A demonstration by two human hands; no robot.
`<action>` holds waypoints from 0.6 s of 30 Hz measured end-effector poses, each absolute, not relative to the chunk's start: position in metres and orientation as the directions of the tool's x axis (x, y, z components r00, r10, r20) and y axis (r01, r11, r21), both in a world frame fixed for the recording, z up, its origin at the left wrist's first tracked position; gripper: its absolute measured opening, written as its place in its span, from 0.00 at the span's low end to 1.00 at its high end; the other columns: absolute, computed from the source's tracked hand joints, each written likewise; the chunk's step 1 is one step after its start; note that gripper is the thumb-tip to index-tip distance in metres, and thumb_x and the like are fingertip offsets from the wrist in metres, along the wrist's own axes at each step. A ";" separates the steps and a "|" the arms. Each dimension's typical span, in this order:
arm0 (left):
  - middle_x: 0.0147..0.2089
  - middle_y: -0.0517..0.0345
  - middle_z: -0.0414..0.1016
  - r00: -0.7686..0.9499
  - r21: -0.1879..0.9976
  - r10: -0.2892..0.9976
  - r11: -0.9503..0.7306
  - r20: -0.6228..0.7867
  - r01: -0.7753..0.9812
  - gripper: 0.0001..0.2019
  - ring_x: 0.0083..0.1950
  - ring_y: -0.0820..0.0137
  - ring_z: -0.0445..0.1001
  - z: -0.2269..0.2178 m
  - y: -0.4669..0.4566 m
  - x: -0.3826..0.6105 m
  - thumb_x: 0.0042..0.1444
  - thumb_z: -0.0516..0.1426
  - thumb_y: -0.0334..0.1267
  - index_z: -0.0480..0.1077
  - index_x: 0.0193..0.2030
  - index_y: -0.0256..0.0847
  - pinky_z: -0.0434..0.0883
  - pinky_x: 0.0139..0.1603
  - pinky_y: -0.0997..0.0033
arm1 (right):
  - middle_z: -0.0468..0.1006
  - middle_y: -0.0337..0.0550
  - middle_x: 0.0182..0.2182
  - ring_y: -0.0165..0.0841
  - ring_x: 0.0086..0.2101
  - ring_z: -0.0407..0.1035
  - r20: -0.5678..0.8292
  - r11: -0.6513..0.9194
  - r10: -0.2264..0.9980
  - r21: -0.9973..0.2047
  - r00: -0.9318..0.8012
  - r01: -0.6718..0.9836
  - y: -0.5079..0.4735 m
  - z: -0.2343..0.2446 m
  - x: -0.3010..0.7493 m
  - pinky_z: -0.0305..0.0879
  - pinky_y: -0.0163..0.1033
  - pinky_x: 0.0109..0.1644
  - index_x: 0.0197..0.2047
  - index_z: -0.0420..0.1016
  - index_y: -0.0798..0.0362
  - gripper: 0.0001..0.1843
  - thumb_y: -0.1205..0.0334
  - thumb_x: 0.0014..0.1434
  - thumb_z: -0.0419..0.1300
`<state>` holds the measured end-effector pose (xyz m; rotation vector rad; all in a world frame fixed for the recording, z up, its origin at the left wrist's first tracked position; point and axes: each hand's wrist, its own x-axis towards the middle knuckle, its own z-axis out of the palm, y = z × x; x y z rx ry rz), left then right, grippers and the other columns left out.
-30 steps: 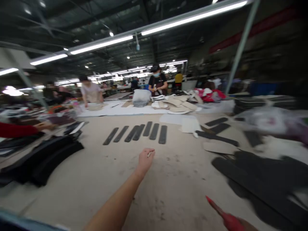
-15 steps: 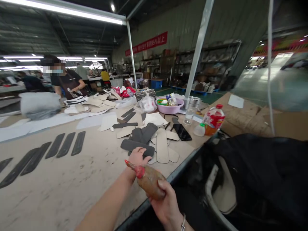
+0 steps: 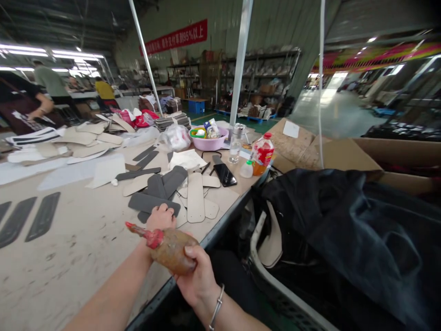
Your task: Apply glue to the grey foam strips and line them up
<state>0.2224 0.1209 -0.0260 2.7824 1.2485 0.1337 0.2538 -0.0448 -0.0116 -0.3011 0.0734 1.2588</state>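
Note:
My right hand (image 3: 196, 278) grips a brown squeeze bottle (image 3: 170, 250) with a red nozzle, held on its side over the table's near edge, nozzle pointing left. My left hand (image 3: 159, 217) reaches past the bottle, fingers curled down on a dark grey flat strip (image 3: 151, 202) at the edge of a heap of grey and beige cut pieces (image 3: 195, 196). Whether the fingers pinch the strip or only press on it does not show.
Black strips (image 3: 43, 216) lie in a row at the left. A phone (image 3: 224, 174), a pink bowl (image 3: 209, 142), a glass jar (image 3: 234, 147) and a red-labelled bottle (image 3: 262, 154) stand at the far corner. A black bag (image 3: 344, 220) fills a bin at the right. Other people work at the back left.
The view has swung right, from the row of black strips to the heap of cut pieces. My left hand has come down onto the grey strip, and the bottle has come into full view.

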 end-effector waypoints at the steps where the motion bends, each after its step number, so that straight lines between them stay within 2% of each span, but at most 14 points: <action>1: 0.38 0.51 0.71 0.672 0.116 0.739 -0.672 0.046 0.731 0.06 0.44 0.60 0.67 -0.026 0.123 0.221 0.52 0.53 0.31 0.69 0.27 0.40 0.66 0.52 0.57 | 0.76 0.37 0.30 0.34 0.30 0.68 -0.218 0.270 0.926 -0.186 0.308 -0.945 -0.044 -0.012 0.253 0.65 0.35 0.33 0.30 0.72 0.50 0.12 0.64 0.37 0.66; 4: 0.32 0.49 0.71 0.683 0.106 0.726 -0.687 0.078 0.719 0.08 0.41 0.59 0.70 -0.028 0.128 0.216 0.49 0.53 0.28 0.67 0.22 0.39 0.67 0.51 0.58 | 0.77 0.37 0.31 0.32 0.28 0.67 -0.188 0.260 0.936 -0.202 0.298 -0.944 -0.043 -0.012 0.249 0.64 0.34 0.30 0.28 0.71 0.50 0.10 0.65 0.38 0.65; 7: 0.32 0.48 0.72 0.658 0.129 0.741 -0.672 0.136 0.729 0.08 0.38 0.59 0.72 -0.026 0.131 0.207 0.47 0.52 0.27 0.68 0.21 0.39 0.71 0.43 0.60 | 0.78 0.38 0.32 0.32 0.30 0.69 -0.170 0.263 0.936 -0.247 0.309 -0.933 -0.045 -0.012 0.246 0.65 0.33 0.32 0.30 0.73 0.51 0.11 0.64 0.39 0.66; 9: 0.35 0.49 0.73 0.640 0.153 0.743 -0.668 0.196 0.728 0.08 0.38 0.62 0.73 -0.020 0.133 0.194 0.49 0.52 0.27 0.69 0.25 0.39 0.72 0.41 0.63 | 0.79 0.39 0.33 0.34 0.32 0.71 -0.205 0.261 0.925 -0.267 0.319 -0.928 -0.047 -0.013 0.245 0.66 0.33 0.34 0.33 0.76 0.51 0.15 0.63 0.38 0.67; 13: 0.42 0.52 0.75 0.619 0.160 0.714 -0.687 0.327 0.709 0.08 0.47 0.66 0.72 0.007 0.129 0.144 0.55 0.51 0.30 0.71 0.32 0.41 0.70 0.53 0.65 | 0.80 0.41 0.35 0.36 0.34 0.72 -0.292 0.237 0.900 -0.295 0.324 -0.926 -0.051 -0.018 0.247 0.68 0.35 0.33 0.38 0.78 0.50 0.20 0.61 0.38 0.70; 14: 0.42 0.52 0.75 0.623 0.169 0.698 -0.703 0.354 0.691 0.08 0.47 0.66 0.72 0.014 0.123 0.126 0.56 0.51 0.31 0.72 0.34 0.41 0.70 0.53 0.66 | 0.80 0.41 0.35 0.37 0.34 0.73 -0.305 0.229 0.897 -0.301 0.321 -0.926 -0.052 -0.020 0.248 0.68 0.36 0.32 0.39 0.78 0.50 0.20 0.60 0.38 0.70; 18: 0.42 0.52 0.74 0.724 0.257 0.558 -0.829 0.405 0.496 0.10 0.44 0.70 0.73 0.030 0.087 0.036 0.61 0.49 0.33 0.71 0.38 0.42 0.72 0.46 0.72 | 0.80 0.40 0.34 0.37 0.32 0.73 -0.372 0.189 0.878 -0.308 0.301 -0.933 -0.053 -0.021 0.246 0.69 0.37 0.31 0.35 0.79 0.49 0.19 0.61 0.35 0.72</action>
